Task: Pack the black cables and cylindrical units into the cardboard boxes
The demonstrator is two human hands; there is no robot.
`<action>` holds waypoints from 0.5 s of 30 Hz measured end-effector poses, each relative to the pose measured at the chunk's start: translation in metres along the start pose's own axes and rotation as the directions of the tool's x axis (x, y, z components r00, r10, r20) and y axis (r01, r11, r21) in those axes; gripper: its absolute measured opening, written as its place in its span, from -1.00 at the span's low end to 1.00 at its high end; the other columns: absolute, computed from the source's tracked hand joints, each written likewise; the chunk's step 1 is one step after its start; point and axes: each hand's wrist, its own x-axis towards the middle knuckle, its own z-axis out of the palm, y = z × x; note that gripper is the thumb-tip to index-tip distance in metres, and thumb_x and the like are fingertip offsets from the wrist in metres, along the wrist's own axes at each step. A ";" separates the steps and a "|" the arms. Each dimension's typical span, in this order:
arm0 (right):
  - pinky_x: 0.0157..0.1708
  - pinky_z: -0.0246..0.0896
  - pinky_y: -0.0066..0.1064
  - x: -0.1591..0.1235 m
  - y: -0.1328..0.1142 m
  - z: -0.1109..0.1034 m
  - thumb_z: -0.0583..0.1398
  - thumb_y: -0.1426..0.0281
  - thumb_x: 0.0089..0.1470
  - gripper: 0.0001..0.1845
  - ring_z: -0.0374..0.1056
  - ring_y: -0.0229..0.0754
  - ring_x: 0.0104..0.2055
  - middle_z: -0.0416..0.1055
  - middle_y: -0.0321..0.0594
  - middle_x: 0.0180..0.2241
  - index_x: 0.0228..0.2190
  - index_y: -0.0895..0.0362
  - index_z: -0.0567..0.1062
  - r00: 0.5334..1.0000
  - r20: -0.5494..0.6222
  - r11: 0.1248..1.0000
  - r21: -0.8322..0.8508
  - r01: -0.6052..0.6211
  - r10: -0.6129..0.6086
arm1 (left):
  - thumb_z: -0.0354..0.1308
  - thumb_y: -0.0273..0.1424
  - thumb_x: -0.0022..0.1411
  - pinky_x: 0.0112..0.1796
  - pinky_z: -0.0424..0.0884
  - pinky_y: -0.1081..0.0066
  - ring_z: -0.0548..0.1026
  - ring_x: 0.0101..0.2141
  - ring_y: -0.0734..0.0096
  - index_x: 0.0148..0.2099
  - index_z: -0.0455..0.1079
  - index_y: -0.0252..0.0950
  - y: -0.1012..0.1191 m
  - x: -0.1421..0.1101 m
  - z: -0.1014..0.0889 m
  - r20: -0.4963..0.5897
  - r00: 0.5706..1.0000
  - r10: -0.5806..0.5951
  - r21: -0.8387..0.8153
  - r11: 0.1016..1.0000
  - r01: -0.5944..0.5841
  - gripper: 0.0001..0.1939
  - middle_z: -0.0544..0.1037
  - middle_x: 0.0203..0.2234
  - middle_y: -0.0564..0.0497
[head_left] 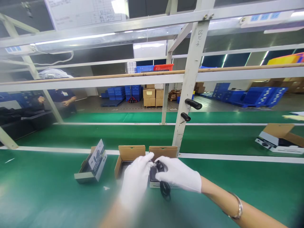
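Note:
Both hands wear white gloves and meet over two open cardboard boxes on the green belt. My left hand [136, 179] is blurred by motion, its fingers curled toward a small black device [154, 172] above the right open box [163, 152]. My right hand [179, 174] pinches a black cable [164, 188] whose loop hangs down toward me. The left open box [129, 153] stands just beside my left hand, flap up.
A third small printed box [91, 166] lies open at the left. Another opened box [279, 139] sits on the far belt at the right. A white frame post [187, 88] rises behind the boxes. A person stands at the far left [63, 98]. Blue crates and cartons fill the background.

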 end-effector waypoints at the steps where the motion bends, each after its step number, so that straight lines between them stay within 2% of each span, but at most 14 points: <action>1: -0.42 0.22 -0.43 -0.001 0.000 -0.002 0.20 0.30 0.00 -0.78 0.39 -0.20 -0.39 0.51 -0.33 -0.41 -0.26 0.09 0.43 0.998 -0.029 0.998 0.038 -0.047 0.048 | -0.03 -0.23 0.32 0.11 0.17 0.28 0.39 -0.01 0.20 0.07 0.42 -0.07 -0.001 0.009 0.007 -0.052 0.998 0.022 0.034 0.999 -0.020 -0.66 0.51 -0.03 -0.02; 2: -0.42 0.23 -0.44 -0.002 0.002 -0.004 0.18 0.34 0.01 -0.82 0.40 -0.21 -0.40 0.51 -0.34 -0.44 -0.28 0.09 0.41 0.996 -0.042 0.993 0.089 -0.074 0.078 | -0.07 -0.19 0.33 0.12 0.15 0.25 0.39 -0.01 0.17 0.06 0.42 -0.12 -0.002 0.016 0.014 -0.049 0.998 0.040 0.043 0.998 -0.038 -0.64 0.51 -0.03 -0.06; 3: -0.42 0.24 -0.44 -0.002 0.007 -0.005 0.17 0.38 0.01 -0.85 0.41 -0.21 -0.41 0.51 -0.35 -0.46 -0.30 0.09 0.38 0.995 -0.046 0.988 0.132 -0.085 0.092 | -0.12 -0.16 0.35 0.09 0.18 0.24 0.40 -0.03 0.17 0.01 0.43 -0.16 -0.004 0.024 0.021 0.012 0.999 0.050 0.032 0.998 -0.050 -0.62 0.51 -0.06 -0.08; 5: -0.40 0.27 -0.43 -0.001 0.018 -0.007 0.16 0.42 0.00 -0.87 0.42 -0.21 -0.40 0.50 -0.35 -0.47 -0.32 0.08 0.35 0.991 -0.081 0.984 0.149 -0.093 0.106 | -0.23 -0.11 0.37 -0.04 0.30 0.26 0.46 -0.15 0.22 -0.10 0.43 -0.20 -0.007 0.035 0.032 0.226 0.972 0.067 -0.027 0.998 -0.062 -0.55 0.55 -0.20 -0.07; 8: -0.29 0.35 -0.32 0.001 0.039 -0.006 0.18 0.40 0.00 -0.75 0.45 -0.13 -0.26 0.51 -0.23 -0.29 -0.21 0.09 0.36 0.955 -0.291 0.998 0.021 -0.062 0.065 | -0.30 -0.01 0.35 -0.26 0.40 0.31 0.51 -0.39 0.28 -0.14 0.37 -0.24 -0.011 0.047 0.044 0.490 0.869 0.072 -0.043 0.997 -0.059 -0.46 0.52 -0.51 0.03; 10: -0.12 0.34 -0.25 0.004 0.053 -0.007 0.18 0.39 0.04 -0.63 0.40 -0.06 -0.05 0.46 -0.10 -0.08 -0.06 0.10 0.36 0.926 -0.366 0.991 -0.127 0.048 -0.092 | -0.23 0.07 0.30 -0.38 0.40 0.32 0.50 -0.49 0.29 -0.06 0.33 -0.25 -0.013 0.055 0.047 0.595 0.802 0.048 0.011 0.998 -0.068 -0.44 0.53 -0.52 0.05; 11: -0.07 0.32 -0.24 0.005 0.060 -0.008 0.17 0.39 0.08 -0.63 0.37 -0.05 0.00 0.43 -0.08 -0.03 -0.03 0.09 0.37 0.924 -0.340 0.970 -0.219 0.106 -0.178 | -0.16 0.10 0.26 -0.39 0.40 0.32 0.51 -0.47 0.28 -0.02 0.32 -0.24 -0.015 0.060 0.048 0.629 0.776 0.042 0.049 0.994 -0.094 -0.43 0.57 -0.44 0.02; 13: -0.11 0.34 -0.25 0.008 0.073 -0.009 0.14 0.40 0.15 -0.75 0.39 -0.04 -0.04 0.46 -0.10 -0.09 -0.10 0.09 0.45 0.952 -0.176 0.899 -0.408 0.160 -0.250 | -0.02 0.11 0.19 -0.30 0.42 0.27 0.54 -0.30 0.19 0.07 0.30 -0.16 -0.022 0.070 0.050 0.670 0.741 0.044 0.133 0.975 -0.178 -0.43 0.58 -0.17 -0.03; 15: -0.25 0.36 -0.27 0.012 0.085 -0.006 0.12 0.44 0.18 -0.82 0.45 -0.05 -0.21 0.51 -0.11 -0.25 -0.22 0.11 0.52 0.988 -0.012 0.800 -0.588 0.118 -0.155 | 0.02 0.02 0.21 -0.11 0.39 0.20 0.49 -0.10 0.12 0.13 0.30 -0.09 -0.034 0.078 0.054 0.703 0.709 0.050 0.213 0.937 -0.277 -0.48 0.51 0.00 -0.02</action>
